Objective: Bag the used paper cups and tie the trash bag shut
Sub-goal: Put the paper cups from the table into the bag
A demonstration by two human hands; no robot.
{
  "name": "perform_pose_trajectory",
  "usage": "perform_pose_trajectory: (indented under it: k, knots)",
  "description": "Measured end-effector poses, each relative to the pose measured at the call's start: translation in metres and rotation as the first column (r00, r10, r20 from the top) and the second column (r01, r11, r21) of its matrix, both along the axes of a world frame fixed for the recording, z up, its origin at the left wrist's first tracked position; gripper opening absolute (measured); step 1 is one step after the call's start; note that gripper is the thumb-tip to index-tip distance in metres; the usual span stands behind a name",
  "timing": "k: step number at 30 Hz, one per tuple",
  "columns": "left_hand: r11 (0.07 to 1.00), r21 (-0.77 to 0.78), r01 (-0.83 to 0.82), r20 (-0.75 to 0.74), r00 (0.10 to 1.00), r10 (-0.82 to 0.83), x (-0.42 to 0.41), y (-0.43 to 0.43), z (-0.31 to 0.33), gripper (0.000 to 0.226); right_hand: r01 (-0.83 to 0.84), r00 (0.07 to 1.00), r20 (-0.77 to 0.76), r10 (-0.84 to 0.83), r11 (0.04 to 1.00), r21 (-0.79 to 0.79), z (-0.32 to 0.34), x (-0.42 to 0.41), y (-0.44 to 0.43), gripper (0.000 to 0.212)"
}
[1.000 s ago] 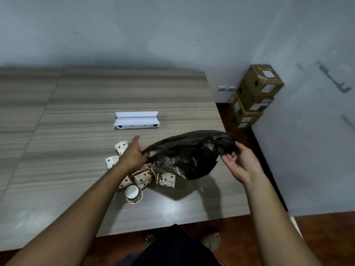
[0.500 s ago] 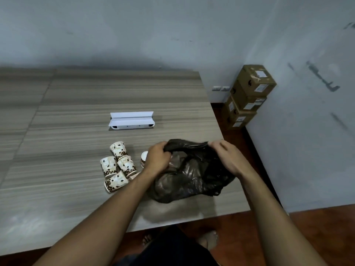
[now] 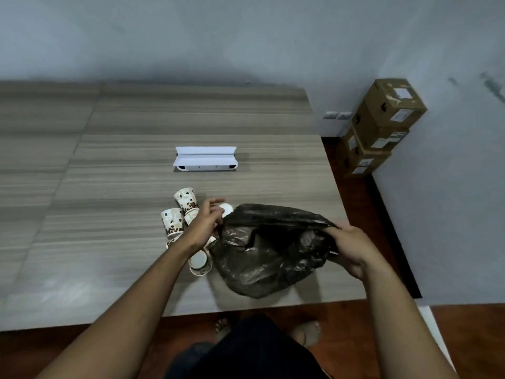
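The black trash bag (image 3: pixel 267 255) lies crumpled on the tabletop (image 3: pixel 109 214), close to the front edge and toward the front right corner. The right hand (image 3: pixel 352 247) is at the bag's right side. Its fingers are curled over and clamped on a bunch of plastic at the rim, so the rest of the bag spreads leftward from that grip. The left hand (image 3: pixel 203 225) is at the bag's left edge, above the paper cups (image 3: pixel 175 222). Its thumb sticks up and its fingers bend toward the plastic, but I cannot tell whether they pinch the rim or only touch it.

The cups sit in a tight cluster just left of the bag, partly hidden under the left wrist, and those that show are outside the bag. One cup (image 3: pixel 199 262) has its open mouth turned toward the front edge and touches the bag's left side.

A white folded holder (image 3: pixel 205 160) lies farther back, well apart from the cups. Cardboard boxes (image 3: pixel 382 124) are stacked on the floor beyond the right edge, against the wall
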State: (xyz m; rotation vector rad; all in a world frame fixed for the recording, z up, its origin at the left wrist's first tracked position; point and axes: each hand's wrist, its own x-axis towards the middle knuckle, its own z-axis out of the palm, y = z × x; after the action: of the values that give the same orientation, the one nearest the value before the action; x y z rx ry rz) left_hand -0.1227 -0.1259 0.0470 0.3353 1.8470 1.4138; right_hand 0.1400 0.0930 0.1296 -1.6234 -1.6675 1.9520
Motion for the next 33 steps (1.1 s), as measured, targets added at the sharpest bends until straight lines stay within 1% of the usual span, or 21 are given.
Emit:
perform_pose_trajectory:
  k: [1, 2, 3, 4, 6, 7, 8, 9, 12, 16, 18, 20, 21, 24, 26, 27, 28, 29, 30, 31, 33]
  knots:
    - [0.994, -0.078, -0.081, -0.171, 0.983, 0.067, -0.002, -0.013, -0.011, 0.039, 0.032, 0.998, -0.059, -0.036, 0.997, -0.075, 0.0, -0.004, -0.006, 0.014]
    - [0.966, -0.22, -0.138, -0.377, 0.925, 0.046, -0.002, -0.025, -0.025, 0.04, 0.062, 0.992, -0.098, -0.074, 0.99, -0.125, 0.0, -0.006, -0.01, 0.015]
    - [0.906, -0.384, -0.181, -0.525, 0.85, -0.052, 0.002, -0.037, -0.037, 0.044, 0.085, 0.987, -0.124, -0.106, 0.982, -0.167, -0.001, -0.011, -0.014, 0.015]
    - [0.82, -0.539, -0.194, -0.564, 0.806, -0.179, 0.009, -0.05, -0.05, 0.05, 0.096, 0.981, -0.146, -0.131, 0.97, -0.223, -0.001, -0.017, -0.021, 0.016]
    - [0.667, -0.734, -0.126, -0.483, 0.788, -0.383, 0.029, -0.067, -0.077, 0.065, 0.112, 0.969, -0.175, -0.172, 0.944, -0.309, -0.005, -0.027, -0.03, 0.019]
    - [0.615, -0.785, -0.08, -0.434, 0.778, -0.453, 0.038, -0.074, -0.086, 0.07, 0.111, 0.968, -0.178, -0.179, 0.935, -0.337, -0.007, -0.032, -0.035, 0.021]
    - [0.592, -0.804, -0.054, -0.418, 0.76, -0.497, 0.045, -0.08, -0.096, 0.072, 0.111, 0.968, -0.175, -0.183, 0.928, -0.354, -0.008, -0.036, -0.04, 0.022]
    - [0.593, -0.804, -0.045, -0.423, 0.743, -0.518, 0.048, -0.086, -0.104, 0.071, 0.106, 0.969, -0.173, -0.178, 0.927, -0.36, -0.008, -0.04, -0.044, 0.023]
    - [0.631, -0.775, -0.036, -0.452, 0.729, -0.514, 0.044, -0.096, -0.122, 0.066, 0.089, 0.975, -0.159, -0.152, 0.934, -0.347, -0.008, -0.047, -0.051, 0.026]
    - [0.717, -0.697, 0.015, -0.472, 0.744, -0.474, 0.039, -0.101, -0.134, 0.063, 0.073, 0.985, -0.125, -0.117, 0.949, -0.307, -0.008, -0.046, -0.052, 0.03]
    - [0.769, -0.639, 0.01, -0.482, 0.774, -0.411, 0.039, -0.102, -0.133, 0.063, 0.1, 0.986, -0.102, -0.134, 0.953, -0.287, -0.01, -0.044, -0.053, 0.032]
    - [0.835, -0.544, -0.082, -0.502, 0.829, -0.245, 0.044, -0.102, -0.12, 0.058, 0.128, 0.986, -0.072, -0.15, 0.959, -0.253, -0.011, -0.042, -0.053, 0.032]
    - [0.86, -0.487, -0.154, -0.525, 0.838, -0.148, 0.048, -0.103, -0.11, 0.054, 0.137, 0.986, -0.058, -0.154, 0.964, -0.23, -0.012, -0.041, -0.053, 0.033]
    - [0.894, -0.277, -0.351, -0.603, 0.788, 0.123, 0.059, -0.099, -0.07, 0.045, 0.171, 0.982, -0.046, -0.181, 0.971, -0.166, -0.014, -0.041, -0.053, 0.036]
    - [0.899, -0.057, -0.434, -0.603, 0.733, 0.315, 0.066, -0.092, -0.037, 0.041, 0.195, 0.977, -0.056, -0.205, 0.969, -0.154, -0.014, -0.044, -0.056, 0.038]
    - [0.901, 0.064, -0.429, -0.589, 0.713, 0.381, 0.07, -0.085, -0.018, 0.04, 0.21, 0.973, -0.065, -0.222, 0.965, -0.154, -0.013, -0.047, -0.058, 0.037]
    - [0.911, 0.157, -0.381, -0.58, 0.711, 0.397, 0.075, -0.077, -0.001, 0.041, 0.221, 0.969, -0.075, -0.234, 0.964, -0.15, -0.011, -0.049, -0.06, 0.034]
    - [0.933, 0.21, -0.292, -0.584, 0.728, 0.359, 0.082, -0.067, 0.013, 0.043, 0.22, 0.969, -0.083, -0.233, 0.965, -0.144, -0.008, -0.052, -0.061, 0.03]
    - [0.959, 0.226, -0.172, -0.607, 0.745, 0.277, 0.089, -0.057, 0.023, 0.045, 0.21, 0.971, -0.089, -0.222, 0.969, -0.13, -0.006, -0.055, -0.062, 0.027]
    - [0.978, 0.207, -0.035, -0.647, 0.745, 0.163, 0.096, -0.046, 0.028, 0.047, 0.196, 0.974, -0.092, -0.207, 0.974, -0.113, -0.003, -0.056, -0.063, 0.025]
    - [0.972, 0.134, 0.194, -0.718, 0.694, -0.04, 0.105, -0.026, 0.028, 0.054, 0.159, 0.981, -0.098, -0.165, 0.985, -0.067, 0.002, -0.056, -0.063, 0.022]
